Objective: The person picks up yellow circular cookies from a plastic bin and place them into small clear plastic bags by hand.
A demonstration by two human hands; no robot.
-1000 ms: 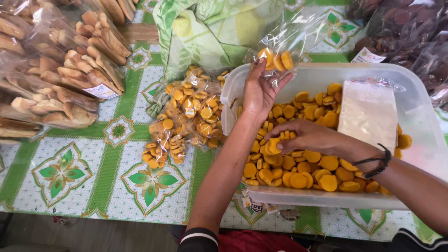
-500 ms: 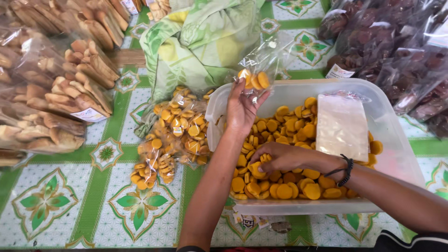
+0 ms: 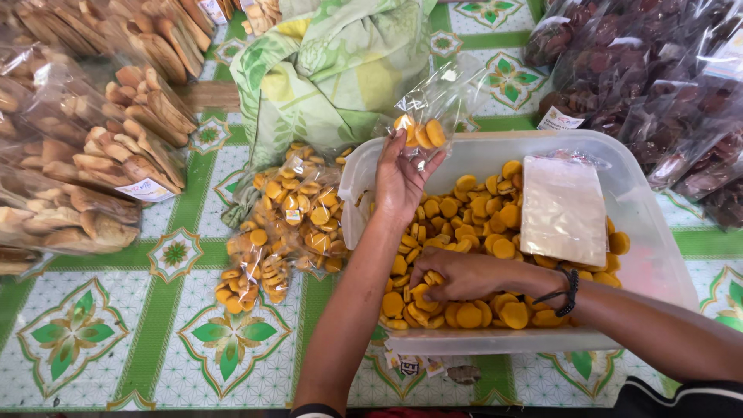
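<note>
A small clear bag (image 3: 422,116) with a few orange discs in its bottom was held up by the left hand (image 3: 400,182), the grip closed on the bag's lower edge between thumb and fingertips, above the near-left part of a clear tub (image 3: 658,263). The right hand (image 3: 457,275), a dark band at its wrist, was laid palm down on the loose orange discs (image 3: 480,224) in the tub, fingers curled into them; whether any discs were pinched in that grip could not be told. A flat stack of empty bags (image 3: 563,209) was rested on the discs toward the tub's right side. Just left of the tub, filled packets of discs (image 3: 290,213) were piled on the green-patterned worktop (image 3: 116,340). Behind them a green cloth bundle (image 3: 340,70) was seen, with packs of long brown biscuits (image 3: 93,162) at far left and packs of dark sweets (image 3: 658,85) at far right.
</note>
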